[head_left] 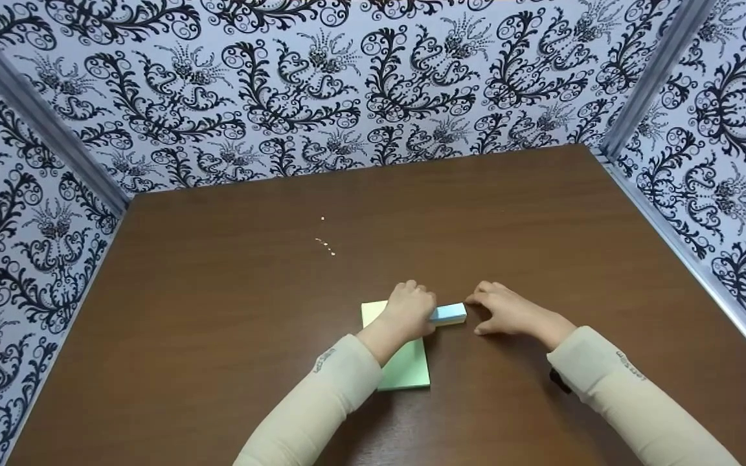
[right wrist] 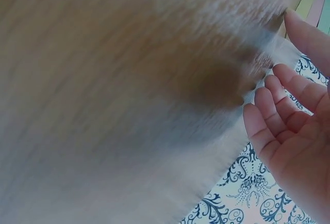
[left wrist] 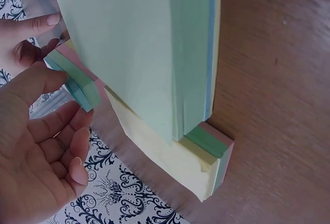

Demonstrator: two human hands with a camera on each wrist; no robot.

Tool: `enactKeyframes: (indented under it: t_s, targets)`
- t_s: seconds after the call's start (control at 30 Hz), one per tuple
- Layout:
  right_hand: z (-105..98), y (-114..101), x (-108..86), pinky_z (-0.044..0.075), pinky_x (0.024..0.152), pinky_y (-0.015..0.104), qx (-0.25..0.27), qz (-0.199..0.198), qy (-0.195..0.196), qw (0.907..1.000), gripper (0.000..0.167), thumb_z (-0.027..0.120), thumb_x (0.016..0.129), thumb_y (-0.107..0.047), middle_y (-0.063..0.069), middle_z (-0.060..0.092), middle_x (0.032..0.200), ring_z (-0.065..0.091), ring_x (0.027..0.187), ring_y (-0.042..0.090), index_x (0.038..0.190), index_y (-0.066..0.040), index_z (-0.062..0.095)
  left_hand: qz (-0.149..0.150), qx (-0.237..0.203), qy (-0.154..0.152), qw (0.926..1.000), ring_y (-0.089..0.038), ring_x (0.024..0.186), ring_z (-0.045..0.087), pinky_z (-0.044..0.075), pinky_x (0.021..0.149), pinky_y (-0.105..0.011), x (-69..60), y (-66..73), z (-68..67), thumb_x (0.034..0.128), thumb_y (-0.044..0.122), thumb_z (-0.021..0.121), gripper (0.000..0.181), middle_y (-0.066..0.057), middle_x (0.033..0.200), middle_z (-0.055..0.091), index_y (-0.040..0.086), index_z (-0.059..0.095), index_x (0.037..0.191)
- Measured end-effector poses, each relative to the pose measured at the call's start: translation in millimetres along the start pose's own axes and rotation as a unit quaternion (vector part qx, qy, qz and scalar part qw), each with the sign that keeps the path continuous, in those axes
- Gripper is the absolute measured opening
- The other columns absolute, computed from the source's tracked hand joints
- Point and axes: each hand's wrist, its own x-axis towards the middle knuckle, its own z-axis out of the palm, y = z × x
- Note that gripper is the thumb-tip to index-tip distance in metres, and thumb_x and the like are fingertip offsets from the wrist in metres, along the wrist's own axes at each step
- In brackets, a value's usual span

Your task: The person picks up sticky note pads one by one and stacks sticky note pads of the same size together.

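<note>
Pinching a narrow, blue-topped paper block (head_left: 449,314), your left grip (head_left: 404,316) seemingly steadies it; your right grip (head_left: 514,311) is relaxed, empty.

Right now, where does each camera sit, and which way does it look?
Head: on the head, looking forward and down at the brown table; left hand, right hand and sleeves show.
Left wrist: on that wrist, facing the green paper pad and small paper block; both hands show.
Right wrist: on that wrist, facing across the table toward patterned wallpaper; the right hand shows.
Shared: head and left wrist both show the pad and block.
</note>
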Motion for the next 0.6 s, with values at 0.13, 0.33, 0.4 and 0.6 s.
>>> enactKeyframes:
  t_s: [0.13, 0.33, 0.4, 0.6]
  targets:
    - [-0.5, -0.2, -0.6, 0.04, 0.084, 0.045, 0.0, 0.002, -0.004, 1.0, 0.049, 0.073, 0.076, -0.019, 0.011, 0.051, 0.105, 0.047, 0.099, 0.029, 0.116, 0.004, 0.056, 0.004, 0.014, 0.011, 0.9998, -0.018, 0.089, 0.053, 0.044, 0.084, -0.031, 0.5, 1.4, 1.0, 0.0828, 0.035, 0.063, 0.027, 0.001, 0.099, 0.064, 0.016, 0.065, 0.1]
    - [0.1, 0.7, -0.6, 0.039, 0.085, 0.045, 0.003, 0.005, -0.004, 1.0, 0.049, 0.072, 0.076, -0.019, 0.011, 0.051, 0.106, 0.047, 0.1, 0.03, 0.116, 0.004, 0.056, 0.008, 0.006, 0.035, 0.9993, -0.018, 0.086, 0.054, 0.044, 0.081, -0.032, 0.9, 2.7, 2.3, 0.0839, 0.031, 0.062, 0.019, 0.002, 0.094, 0.065, 0.016, 0.067, 0.095]
    - [0.1, 0.7, -0.6, 0.039, 0.085, 0.045, 0.004, 0.005, -0.004, 1.0, 0.049, 0.072, 0.076, -0.019, 0.011, 0.051, 0.106, 0.046, 0.1, 0.03, 0.116, 0.005, 0.056, 0.007, 0.004, 0.038, 0.9992, -0.018, 0.086, 0.054, 0.044, 0.081, -0.032, 1.5, 2.8, 3.1, 0.0841, 0.031, 0.062, 0.019, 0.001, 0.094, 0.065, 0.015, 0.067, 0.095]
    - [-0.3, 0.5, -0.7, 0.04, 0.085, 0.045, 0.003, 0.0, 0.002, 1.0, 0.049, 0.073, 0.075, -0.018, 0.011, 0.051, 0.105, 0.047, 0.099, 0.03, 0.116, 0.005, 0.056, 0.003, 0.003, 0.047, 0.9989, -0.018, 0.086, 0.055, 0.045, 0.08, -0.032, 2.0, 2.8, 4.8, 0.0841, 0.03, 0.062, 0.019, 0.001, 0.093, 0.065, 0.015, 0.067, 0.095]
